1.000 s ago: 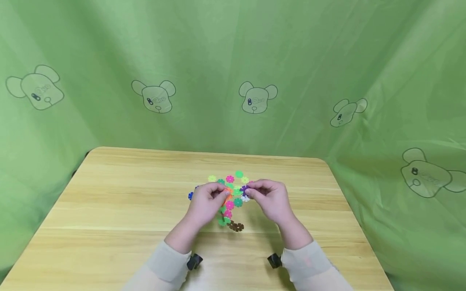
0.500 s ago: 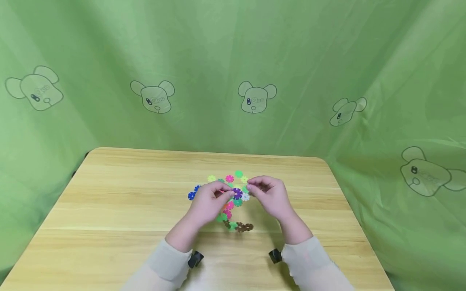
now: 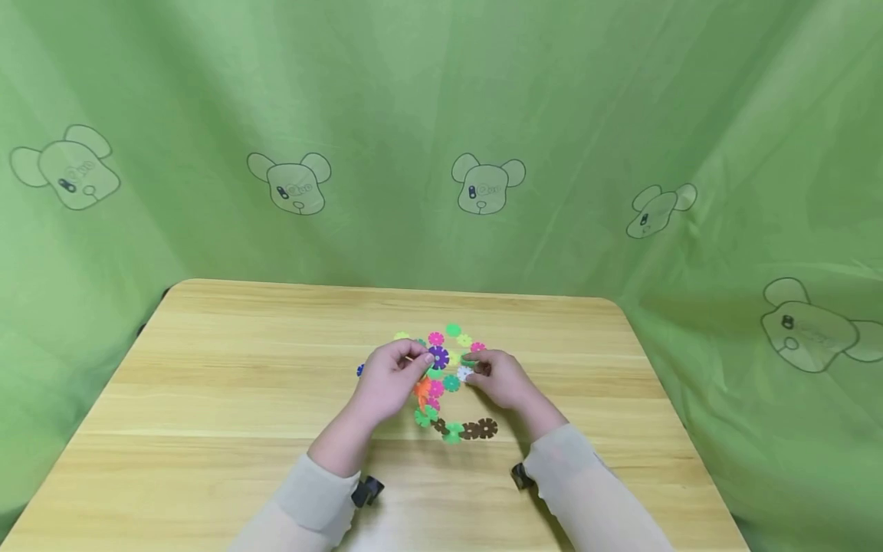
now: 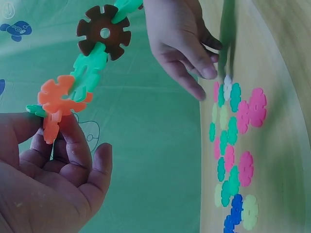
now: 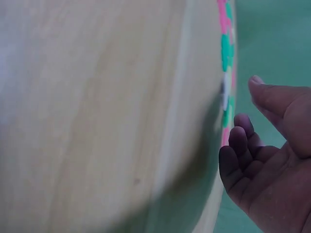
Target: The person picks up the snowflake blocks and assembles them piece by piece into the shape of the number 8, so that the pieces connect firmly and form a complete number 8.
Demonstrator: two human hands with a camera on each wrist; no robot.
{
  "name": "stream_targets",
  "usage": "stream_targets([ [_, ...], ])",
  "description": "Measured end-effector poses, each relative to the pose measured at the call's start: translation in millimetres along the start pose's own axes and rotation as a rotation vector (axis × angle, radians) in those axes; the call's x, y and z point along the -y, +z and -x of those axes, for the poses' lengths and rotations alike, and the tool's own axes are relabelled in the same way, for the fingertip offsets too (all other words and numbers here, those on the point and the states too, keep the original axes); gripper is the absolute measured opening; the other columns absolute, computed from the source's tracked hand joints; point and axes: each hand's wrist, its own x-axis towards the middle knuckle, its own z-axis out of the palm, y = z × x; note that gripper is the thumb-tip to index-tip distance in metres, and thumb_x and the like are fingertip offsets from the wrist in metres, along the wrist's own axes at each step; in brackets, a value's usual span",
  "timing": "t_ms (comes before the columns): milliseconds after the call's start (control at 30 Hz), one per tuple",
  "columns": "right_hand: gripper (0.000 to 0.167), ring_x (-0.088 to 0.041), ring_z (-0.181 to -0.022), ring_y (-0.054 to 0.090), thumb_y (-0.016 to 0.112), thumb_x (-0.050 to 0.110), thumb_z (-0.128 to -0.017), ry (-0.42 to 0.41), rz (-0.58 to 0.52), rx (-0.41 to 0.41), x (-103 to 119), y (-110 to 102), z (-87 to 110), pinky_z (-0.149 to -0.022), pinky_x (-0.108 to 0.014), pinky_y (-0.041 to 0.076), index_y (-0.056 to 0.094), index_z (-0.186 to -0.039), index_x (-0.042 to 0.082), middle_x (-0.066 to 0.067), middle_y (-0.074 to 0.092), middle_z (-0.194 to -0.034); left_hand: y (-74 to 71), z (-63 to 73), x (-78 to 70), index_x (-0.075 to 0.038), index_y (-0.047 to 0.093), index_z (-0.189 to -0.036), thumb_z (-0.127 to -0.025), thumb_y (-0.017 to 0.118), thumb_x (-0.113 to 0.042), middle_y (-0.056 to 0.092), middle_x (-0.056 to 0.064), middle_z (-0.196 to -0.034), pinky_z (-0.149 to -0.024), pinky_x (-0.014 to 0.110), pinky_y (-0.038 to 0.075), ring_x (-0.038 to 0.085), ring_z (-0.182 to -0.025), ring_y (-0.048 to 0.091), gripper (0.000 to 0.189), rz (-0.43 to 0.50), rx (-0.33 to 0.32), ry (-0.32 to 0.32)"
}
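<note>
1. Pinching with left hand (image 3: 389,379), thumb against bent fingers, a chain of interlocked plastic discs (image 4: 86,70), lifted above the wooden table (image 3: 262,368).

2. Gripped near the orange discs (image 4: 57,97), with no hold on the brown discs (image 3: 486,423) farther along, probably to steady the nearest joints and leave the rest hanging free.

3. Holding up at the left thumb tip, too, a purple disc (image 3: 439,353), face toward the head camera; too covered by fingers to tell whether slotted into the chain.

4. Hovering with right hand (image 3: 503,377) at the edge of the loose discs (image 3: 436,338), nearest a white disc (image 4: 227,88); thumb and loosely bent fingers parted in the right wrist view, with nothing between.

5. Spread flat on the table beyond and between both hands, in pink, green, yellow and blue, apparently for easy picking; too foreshortened from the wrists to tell touching from apart.

6. Set before a green curtain (image 3: 386,92) printed with animal-head outlines, perhaps hung to screen off the surroundings.
</note>
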Motion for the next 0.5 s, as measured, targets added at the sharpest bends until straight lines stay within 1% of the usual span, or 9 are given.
stream_targets([
  [67,0.036,-0.027,-0.103,0.064,0.078,0.009,-0.095,0.001,0.052,0.013,1.4,2.3,-1.3,-0.1,-0.05,0.054,0.073,-0.13,0.006,-0.01,0.07,-0.11,-0.3,0.4,-0.8,-0.001,0.072,-0.098,-0.103,0.068,-0.007,0.061,0.001,-0.077,-0.058,0.022,0.046,0.013,-0.067,0.051,0.009,0.007,-0.001,-0.002],
  [200,0.033,-0.032,-0.114,0.065,0.077,0.01,-0.096,0.005,0.14,0.023,1.4,6.2,-2.4,-0.106,-0.053,0.052,0.075,-0.128,0.007,-0.015,0.07,-0.122,-0.8,0.4,-1.6,-0.001,0.072,-0.098,-0.103,0.068,-0.007,0.061,0.001,-0.077,-0.058,0.022,0.046,0.013,-0.066,0.05,0.009,0.013,0.003,-0.008],
  [333,0.03,-0.03,-0.11,0.065,0.077,0.009,-0.095,0.006,0.176,0.031,-0.6,8.5,-4.6,-0.102,-0.051,0.054,0.076,-0.125,0.005,-0.013,0.07,-0.116,-1.5,0.1,-0.8,-0.001,0.072,-0.097,-0.103,0.068,-0.007,0.061,0.001,-0.077,-0.058,0.022,0.045,0.013,-0.066,0.05,0.009,0.019,0.003,-0.008],
  [500,0.024,-0.025,-0.093,0.06,0.083,0.009,-0.09,0.035,0.162,0.045,-1.4,7.2,-5.7,-0.092,-0.047,0.055,0.074,-0.111,0.002,-0.007,0.064,-0.099,-1.5,-0.3,1.3,-0.001,0.072,-0.097,-0.102,0.068,-0.007,0.061,0.001,-0.077,-0.059,0.022,0.046,0.012,-0.066,0.05,0.009,0.019,0.004,0.0],
])
